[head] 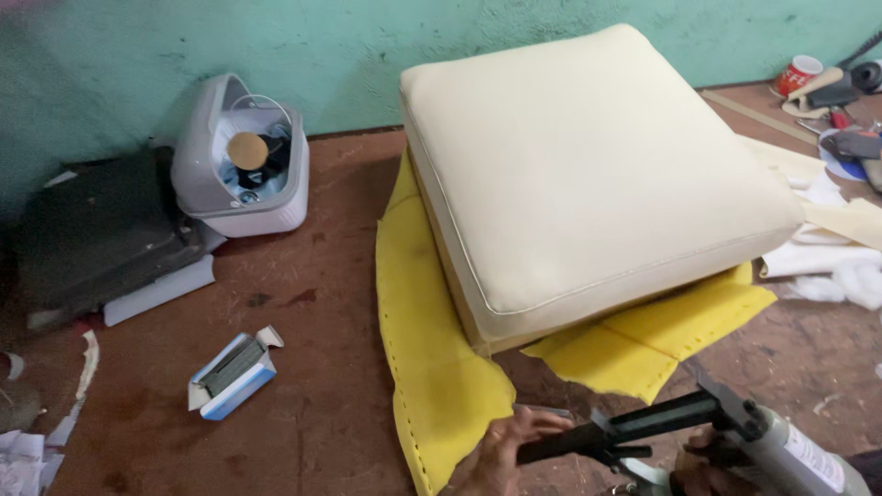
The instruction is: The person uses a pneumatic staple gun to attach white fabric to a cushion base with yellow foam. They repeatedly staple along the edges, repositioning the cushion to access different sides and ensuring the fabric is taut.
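A cream upholstered seat cushion [597, 174] lies on a yellow fabric sheet [432, 358] on the brown floor. At the bottom edge, my right hand [703, 473] grips the handle of a grey pneumatic staple gun [735, 436]. Its black magazine points left. My left hand [501, 455] holds the front end of that magazine, just beside the yellow fabric's near edge. Both hands are partly cut off by the frame.
An open blue and white box of staples [231, 372] lies on the floor at left. A grey and white appliance [241, 161] and a dark case [96, 234] stand by the green wall. Tools, a red cup [797, 73] and fabric scraps [827, 248] lie at right.
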